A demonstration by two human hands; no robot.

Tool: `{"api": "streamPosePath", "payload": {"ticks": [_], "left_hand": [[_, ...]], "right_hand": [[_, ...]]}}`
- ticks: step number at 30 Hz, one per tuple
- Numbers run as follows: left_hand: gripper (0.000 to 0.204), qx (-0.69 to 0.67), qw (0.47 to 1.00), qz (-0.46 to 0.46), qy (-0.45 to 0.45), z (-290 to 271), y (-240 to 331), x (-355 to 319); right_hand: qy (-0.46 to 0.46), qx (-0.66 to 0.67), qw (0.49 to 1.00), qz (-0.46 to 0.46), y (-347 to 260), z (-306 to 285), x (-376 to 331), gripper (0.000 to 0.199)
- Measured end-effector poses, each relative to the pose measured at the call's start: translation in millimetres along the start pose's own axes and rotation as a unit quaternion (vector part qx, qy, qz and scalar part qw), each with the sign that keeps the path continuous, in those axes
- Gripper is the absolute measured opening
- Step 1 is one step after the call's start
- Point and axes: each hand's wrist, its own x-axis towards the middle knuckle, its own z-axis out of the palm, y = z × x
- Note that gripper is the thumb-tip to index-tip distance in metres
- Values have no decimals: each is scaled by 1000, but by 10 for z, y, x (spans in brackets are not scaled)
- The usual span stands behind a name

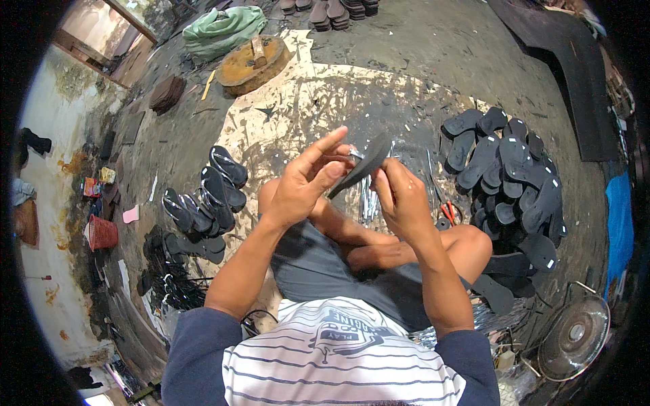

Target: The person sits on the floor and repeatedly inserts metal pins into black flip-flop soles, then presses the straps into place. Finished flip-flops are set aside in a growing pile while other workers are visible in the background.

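A dark flip-flop (369,164) is held tilted between my hands, above my crossed legs. Its sole is seen nearly edge-on, and a short piece of silvery strap (355,155) shows on the side facing my left hand. My left hand (303,181) is at that strap, with the index finger stretched out and the other fingers curled by the sole, partly hidden. Against the underside of the sole, my right hand (407,196) is closed in a pinch; what lies between its fingertips is too small to make out.
Flip-flops with straps (215,193) stand to my left, beside a heap of black straps (177,281). On my right lies a big pile of black soles (504,162). Red-handled pliers (448,212) and thin metal tools (369,203) lie before me. A round wooden block (237,73) and fan (574,333) stand farther off.
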Motion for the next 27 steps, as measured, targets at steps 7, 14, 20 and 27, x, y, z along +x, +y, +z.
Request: {"api": "streamPosePath", "payload": {"ticks": [7, 14, 20, 27], "left_hand": [[17, 226, 956, 81, 166, -179, -94, 19], [29, -132, 971, 28, 195, 48, -730, -242], [42, 402, 888, 176, 140, -96, -421, -220], [24, 208, 966, 90, 121, 171, -484, -89]], "right_hand": [[50, 12, 998, -27, -338, -32, -6, 34], [89, 734, 593, 320, -115, 670, -343, 44], [132, 463, 807, 341, 452, 522, -316, 45], [137, 484, 802, 323, 368, 560, -402, 51]]}}
